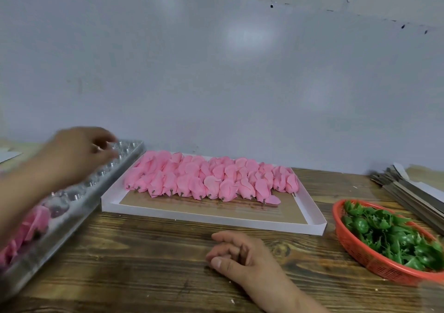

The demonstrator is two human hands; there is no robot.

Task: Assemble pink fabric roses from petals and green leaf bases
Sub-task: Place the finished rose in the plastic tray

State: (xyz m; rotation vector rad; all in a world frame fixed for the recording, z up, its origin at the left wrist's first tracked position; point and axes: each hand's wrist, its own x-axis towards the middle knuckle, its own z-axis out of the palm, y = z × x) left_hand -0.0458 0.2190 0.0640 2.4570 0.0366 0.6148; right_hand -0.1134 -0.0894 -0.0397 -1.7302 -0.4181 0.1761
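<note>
A: Left side?
B: Clear mould tray [79, 192] lies angled on the table [144, 260], with pink petals [26, 226] in its near cups. Left hand [79, 151] is over its far end, blurred; grip cannot be told.
A: Centre?
B: White box [216, 221] holds rows of pink roses [211, 180]. Right hand [237, 255] rests on the table, fingers loosely curled, holding nothing.
A: Right?
B: Red basket [355, 248] of green leaf bases [389, 236]; metal strips [408, 192] behind.

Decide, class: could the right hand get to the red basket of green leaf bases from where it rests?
Probably yes. The right hand rests on the wooden table, and only bare tabletop lies between it and the red basket, whose open top leaves the green leaf bases uncovered.
</note>
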